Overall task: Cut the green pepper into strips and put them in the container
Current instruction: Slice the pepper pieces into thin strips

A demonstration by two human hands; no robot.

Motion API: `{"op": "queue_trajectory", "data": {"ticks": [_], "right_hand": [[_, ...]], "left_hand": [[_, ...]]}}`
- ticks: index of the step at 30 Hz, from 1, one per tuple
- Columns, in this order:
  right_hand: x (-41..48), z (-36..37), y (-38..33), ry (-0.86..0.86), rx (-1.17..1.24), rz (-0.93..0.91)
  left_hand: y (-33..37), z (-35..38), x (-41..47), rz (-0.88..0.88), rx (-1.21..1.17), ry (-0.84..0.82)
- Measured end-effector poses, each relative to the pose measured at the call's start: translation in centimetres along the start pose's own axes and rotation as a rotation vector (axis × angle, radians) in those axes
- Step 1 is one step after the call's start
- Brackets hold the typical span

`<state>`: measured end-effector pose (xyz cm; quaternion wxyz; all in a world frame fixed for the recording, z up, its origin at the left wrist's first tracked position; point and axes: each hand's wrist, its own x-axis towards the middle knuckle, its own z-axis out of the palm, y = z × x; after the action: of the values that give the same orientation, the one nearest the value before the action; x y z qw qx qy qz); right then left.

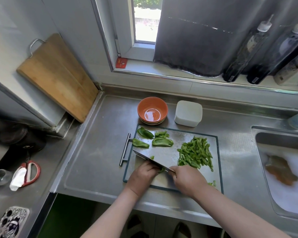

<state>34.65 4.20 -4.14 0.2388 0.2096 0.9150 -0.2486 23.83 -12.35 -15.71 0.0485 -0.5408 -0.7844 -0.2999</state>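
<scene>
Knife (155, 158) lies diagonally across the cutting board (179, 140), tip toward the far-left, handle toward the near-right. Right hand (187, 179): grip clamped on the handle, knuckles up. Left hand (143, 176): grip curled down on a pepper piece (161, 170) against the blade at the board's near edge. The piece is mostly hidden, axis unclear. Cut strips (195, 154) are heaped at the board's right, running roughly far to near. Uncut pepper slabs (162, 141) sit at its far-left corner. Orange bowl (152, 109) and white container (188, 113) stand beyond its far edge. Sink (282, 169) is at the table's right.
</scene>
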Motion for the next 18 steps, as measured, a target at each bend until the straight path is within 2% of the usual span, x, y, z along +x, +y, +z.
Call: {"op": "queue_trajectory", "data": {"ticks": [5,12,15,18], "right_hand": [[1.2,0.0,-1.2,-0.003,0.031,0.038],[0.2,-0.7,0.8,-0.014,0.133,0.117],[-0.8,-1.9,2.4,0.013,0.181,0.139],[-1.3,-3.4,3.6,0.089,0.276,0.159]], "left_hand": [[0.6,-0.4,0.0,-0.021,0.064,0.039],[0.9,-1.6,0.5,-0.062,-0.045,0.005],[0.8,-2.6,0.7,-0.207,-0.145,0.085],[0.7,-3.6,2.1,-0.496,-0.141,0.21]]}}
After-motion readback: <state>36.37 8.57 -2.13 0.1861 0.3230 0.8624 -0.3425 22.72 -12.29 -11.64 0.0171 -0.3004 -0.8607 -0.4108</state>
